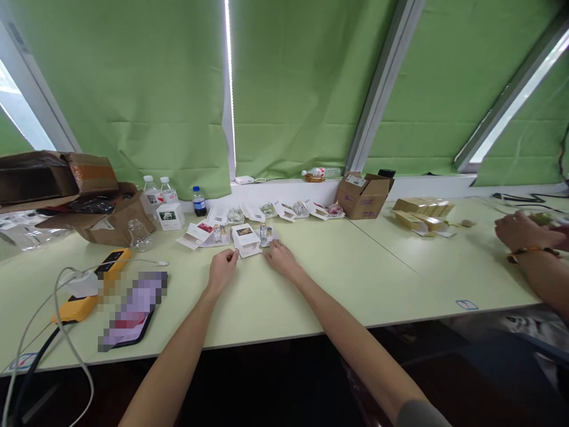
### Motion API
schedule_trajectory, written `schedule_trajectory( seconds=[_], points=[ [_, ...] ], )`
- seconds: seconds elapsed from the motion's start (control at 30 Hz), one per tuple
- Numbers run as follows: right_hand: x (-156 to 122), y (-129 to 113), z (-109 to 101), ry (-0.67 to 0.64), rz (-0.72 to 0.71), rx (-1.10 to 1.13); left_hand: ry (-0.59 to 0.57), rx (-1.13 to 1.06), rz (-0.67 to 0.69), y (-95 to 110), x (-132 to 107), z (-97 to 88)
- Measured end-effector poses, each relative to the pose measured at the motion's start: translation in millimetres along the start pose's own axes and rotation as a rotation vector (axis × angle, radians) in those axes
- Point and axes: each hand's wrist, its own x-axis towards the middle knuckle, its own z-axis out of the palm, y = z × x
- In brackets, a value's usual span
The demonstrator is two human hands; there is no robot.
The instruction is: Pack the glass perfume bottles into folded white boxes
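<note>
L hand (223,268) at near corner of white carton (246,240), fingers bunched, grip unclear. R hand (280,260) open, fingertips on card insert (269,244) just R of carton. Small glass btl (264,232) beyond R hand

A phone (132,309) blurred out on the desk, cardboard box (40,178) cut off at left, co-worker's forearm (544,279) cut off at right, labels on small glass vials (217,233) too small to read
</note>
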Motion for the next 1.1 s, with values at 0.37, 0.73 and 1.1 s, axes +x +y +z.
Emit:
schedule_trajectory(
  seconds=[0.37,0.73,1.1],
  points=[
    [-15,-10,-11,-0.029,0.050,-0.074,0.049,-0.054,-0.043,8,-15,-10.1],
    [-41,-10,-13,0.037,0.041,-0.102,0.105,-0.067,-0.028,8,-30,-13.7],
    [-70,-16,-17,0.059,0.021,-0.158,0.133,-0.053,-0.052,-9,-23,-7.3]
  ],
)
